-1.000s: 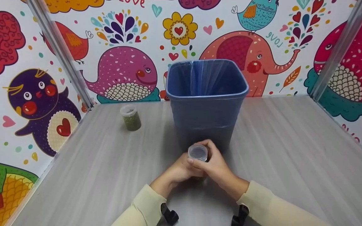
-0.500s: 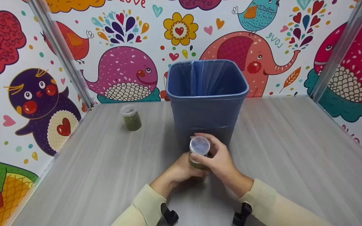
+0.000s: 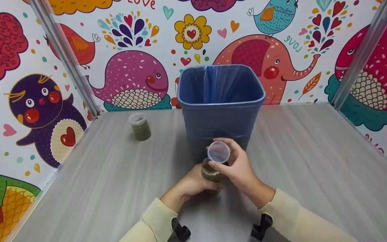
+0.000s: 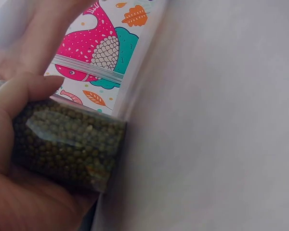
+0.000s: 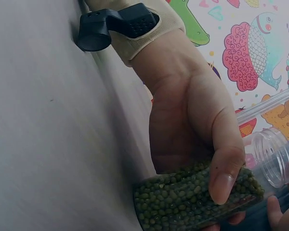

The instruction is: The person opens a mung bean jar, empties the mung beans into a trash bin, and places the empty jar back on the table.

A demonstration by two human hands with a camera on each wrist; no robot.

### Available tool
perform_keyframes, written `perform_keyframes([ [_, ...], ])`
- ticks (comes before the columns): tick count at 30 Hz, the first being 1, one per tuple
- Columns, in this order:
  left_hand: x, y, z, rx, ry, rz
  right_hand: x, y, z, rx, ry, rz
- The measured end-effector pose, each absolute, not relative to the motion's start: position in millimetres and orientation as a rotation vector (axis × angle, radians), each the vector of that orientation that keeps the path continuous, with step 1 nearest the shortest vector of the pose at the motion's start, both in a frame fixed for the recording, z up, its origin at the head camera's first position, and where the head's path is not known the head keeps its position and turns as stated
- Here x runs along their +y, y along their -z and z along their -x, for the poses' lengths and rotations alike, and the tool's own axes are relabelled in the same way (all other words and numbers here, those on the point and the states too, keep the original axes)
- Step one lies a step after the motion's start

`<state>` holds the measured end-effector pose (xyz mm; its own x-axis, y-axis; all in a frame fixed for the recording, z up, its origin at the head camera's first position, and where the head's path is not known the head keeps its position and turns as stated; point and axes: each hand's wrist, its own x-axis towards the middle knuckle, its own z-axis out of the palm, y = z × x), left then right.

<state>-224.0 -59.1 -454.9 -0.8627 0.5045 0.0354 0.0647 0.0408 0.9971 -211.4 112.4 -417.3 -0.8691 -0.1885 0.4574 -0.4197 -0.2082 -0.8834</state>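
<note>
Cream sleeves [image 3: 155,218], each with a black device [image 3: 180,231] at the cuff, enter from the lower edge of the head view. Beyond the cuffs lie the two hands. The left hand [image 3: 195,181] is wrapped around a clear jar [image 4: 70,144] of small green beans, its fingers and thumb curled about the wall. The jar is upright, low over the grey counter [image 3: 113,185]; whether its base touches cannot be told. Its threaded mouth is uncovered, as the right wrist view confirms, and the beans are visible inside. The right hand [image 3: 242,171] pinches a translucent round lid [image 3: 218,152] between thumb and fingers, tilted, just beyond the mouth of the jar; contact between lid and rim cannot be determined. Directly behind the hands is a tall blue bin [image 3: 220,121], lined with a clear bag [image 3: 215,82]. Farther off, to the left of the bin and apart from it, a second jar [image 3: 141,130] of green contents is upright on the counter. Farthest is a wall [image 3: 160,33] printed with cartoon animals, hearts and flowers.
</note>
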Motion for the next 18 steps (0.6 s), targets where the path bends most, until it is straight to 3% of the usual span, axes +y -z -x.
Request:
perform_keyframes([
  [18, -58.9, 454.9, 223.4, 2.000, -1.896, -0.566, 112.8, 414.8, 214.4, -1.689, -2.446, -0.651],
])
